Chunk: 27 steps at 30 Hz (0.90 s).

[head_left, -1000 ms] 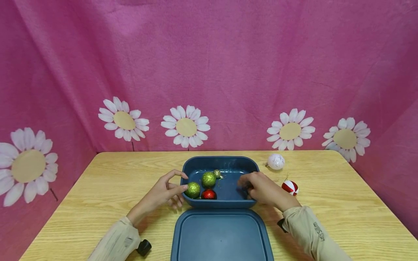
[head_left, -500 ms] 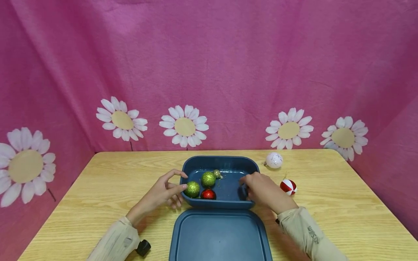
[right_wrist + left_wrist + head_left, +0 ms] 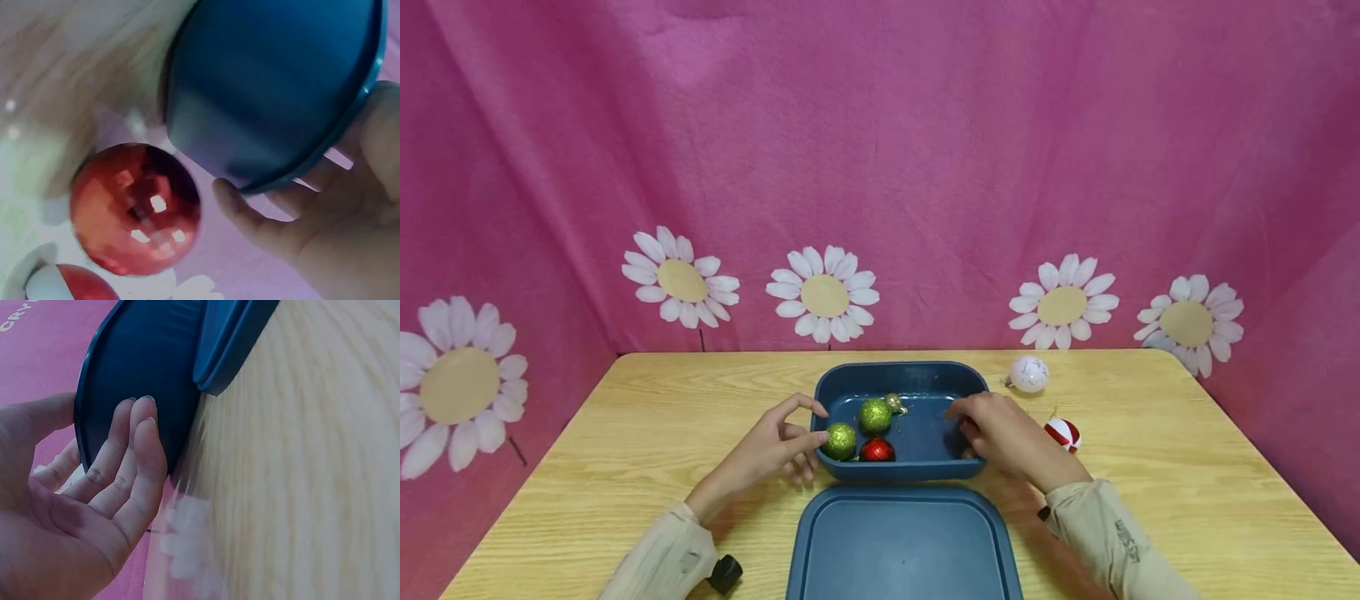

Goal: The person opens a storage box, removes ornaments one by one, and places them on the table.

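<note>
A half-curled left hand (image 3: 775,439) is gripping the left end of a dark-blue, plastic-looking rectangular box (image 3: 898,472), and a curled right hand (image 3: 1006,433) is gripping the right, apparently steadying it mid-way across the wood-grain table (image 3: 662,425).

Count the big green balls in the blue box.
2: a green ball in the near-left corner of the blue box; another green ball beyond the red ball. The right hand could hide more.

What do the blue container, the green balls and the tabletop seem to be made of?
Blue container: likely plastic, possibly coated metal; smooth walls with soft highlights. Green balls: glitter-coated, from their sparkling, grainy surface; the core can't be told. Tabletop: wood or wood-effect laminate, low sheen, showing pale grain.
</note>
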{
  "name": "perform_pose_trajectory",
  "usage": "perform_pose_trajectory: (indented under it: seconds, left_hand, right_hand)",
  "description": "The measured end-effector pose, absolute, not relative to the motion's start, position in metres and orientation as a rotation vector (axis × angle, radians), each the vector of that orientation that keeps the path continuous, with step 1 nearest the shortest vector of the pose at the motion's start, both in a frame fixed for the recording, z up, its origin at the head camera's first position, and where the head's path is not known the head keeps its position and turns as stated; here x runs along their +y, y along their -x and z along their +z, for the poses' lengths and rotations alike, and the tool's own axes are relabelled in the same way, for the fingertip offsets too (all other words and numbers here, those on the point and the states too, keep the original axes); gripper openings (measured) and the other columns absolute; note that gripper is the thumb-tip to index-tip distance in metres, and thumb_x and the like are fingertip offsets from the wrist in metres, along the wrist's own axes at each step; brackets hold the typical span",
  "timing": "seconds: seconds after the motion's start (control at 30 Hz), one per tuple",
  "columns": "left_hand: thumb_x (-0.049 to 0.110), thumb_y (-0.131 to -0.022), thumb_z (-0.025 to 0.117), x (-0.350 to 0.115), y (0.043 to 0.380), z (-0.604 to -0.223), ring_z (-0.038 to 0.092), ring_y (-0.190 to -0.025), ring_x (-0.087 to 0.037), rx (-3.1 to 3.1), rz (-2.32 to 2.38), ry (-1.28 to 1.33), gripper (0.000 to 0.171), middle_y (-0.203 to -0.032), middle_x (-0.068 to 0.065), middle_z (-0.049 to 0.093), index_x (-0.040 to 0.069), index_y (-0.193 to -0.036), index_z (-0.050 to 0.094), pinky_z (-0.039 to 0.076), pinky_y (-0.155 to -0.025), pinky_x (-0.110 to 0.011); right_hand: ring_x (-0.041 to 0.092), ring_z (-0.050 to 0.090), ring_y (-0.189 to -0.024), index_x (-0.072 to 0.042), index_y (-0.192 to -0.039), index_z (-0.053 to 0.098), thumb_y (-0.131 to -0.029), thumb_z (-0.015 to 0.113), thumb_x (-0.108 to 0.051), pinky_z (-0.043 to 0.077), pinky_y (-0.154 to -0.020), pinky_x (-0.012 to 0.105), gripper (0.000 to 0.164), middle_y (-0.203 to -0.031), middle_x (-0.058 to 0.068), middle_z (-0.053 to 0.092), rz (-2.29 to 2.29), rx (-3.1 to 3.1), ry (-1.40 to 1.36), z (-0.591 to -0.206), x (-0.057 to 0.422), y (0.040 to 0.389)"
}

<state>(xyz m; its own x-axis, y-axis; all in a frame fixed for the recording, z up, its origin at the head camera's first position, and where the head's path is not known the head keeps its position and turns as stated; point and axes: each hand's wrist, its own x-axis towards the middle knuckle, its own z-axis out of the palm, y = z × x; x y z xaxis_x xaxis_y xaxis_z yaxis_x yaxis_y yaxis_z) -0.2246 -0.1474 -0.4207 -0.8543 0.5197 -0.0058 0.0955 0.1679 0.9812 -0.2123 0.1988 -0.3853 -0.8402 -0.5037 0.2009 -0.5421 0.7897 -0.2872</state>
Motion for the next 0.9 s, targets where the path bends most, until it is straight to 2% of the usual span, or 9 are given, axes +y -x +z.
perform_pose_trajectory:
  seconds: [0.17, 0.23, 0.47, 0.7, 0.9]
  left_hand:
    - [0.013, -0.096, 0.068, -0.153, 0.221, -0.418, 0.057, -0.052, -0.017, 2.135, 1.733, -0.608, 0.039, -0.064, -0.011, 0.060, -0.004, -0.124, 0.047, 0.051, -0.051, -0.027]
    - [0.012, -0.095, 0.069, -0.155, 0.221, -0.418, 0.057, -0.051, -0.017, 2.163, 1.723, -0.632, 0.038, -0.064, -0.013, 0.059, -0.006, -0.122, 0.048, 0.049, -0.050, -0.027]
    - [0.010, -0.095, 0.069, -0.155, 0.222, -0.417, 0.060, -0.052, -0.018, 2.172, 1.731, -0.659, 0.039, -0.071, -0.031, 0.059, -0.008, -0.122, 0.048, 0.052, -0.053, -0.028]
    - [0.012, -0.095, 0.069, -0.155, 0.224, -0.417, 0.060, -0.053, -0.017, 2.161, 1.721, -0.642, 0.040, -0.073, -0.031, 0.060, -0.007, -0.123, 0.048, 0.052, -0.053, -0.027]
    - [0.012, -0.095, 0.069, -0.153, 0.226, -0.417, 0.060, -0.054, -0.018, 2.151, 1.722, -0.634, 0.040, -0.073, -0.027, 0.061, -0.007, -0.122, 0.047, 0.052, -0.054, -0.027]
  right_hand:
    - [0.015, 0.061, -0.081, -0.004, -0.101, 0.074, -0.087, 0.068, 0.005, 0.057, -0.073, 0.032, 0.017, -0.094, 0.005, 0.071, 0.560, -2.776, -0.820, -0.380, 0.201, 0.210]
    - [0.014, 0.062, -0.080, -0.004, -0.099, 0.074, -0.087, 0.068, 0.005, 0.057, -0.072, 0.032, 0.017, -0.092, 0.005, 0.071, 0.570, -2.748, -0.821, -0.377, 0.202, 0.210]
    - [0.012, 0.061, -0.078, -0.005, -0.097, 0.073, -0.085, 0.066, 0.008, 0.055, -0.069, 0.031, 0.018, -0.088, 0.005, 0.071, 0.559, -2.707, -0.863, -0.372, 0.207, 0.213]
    - [0.019, 0.065, -0.083, -0.003, -0.096, 0.073, -0.086, 0.068, 0.007, 0.056, -0.077, 0.040, 0.015, -0.090, 0.005, 0.072, 0.555, -2.665, -0.854, -0.367, 0.213, 0.214]
    - [0.017, 0.064, -0.083, -0.007, -0.097, 0.074, -0.087, 0.070, 0.005, 0.056, -0.075, 0.038, 0.016, -0.091, 0.002, 0.073, 0.557, -2.673, -0.792, -0.357, 0.223, 0.214]
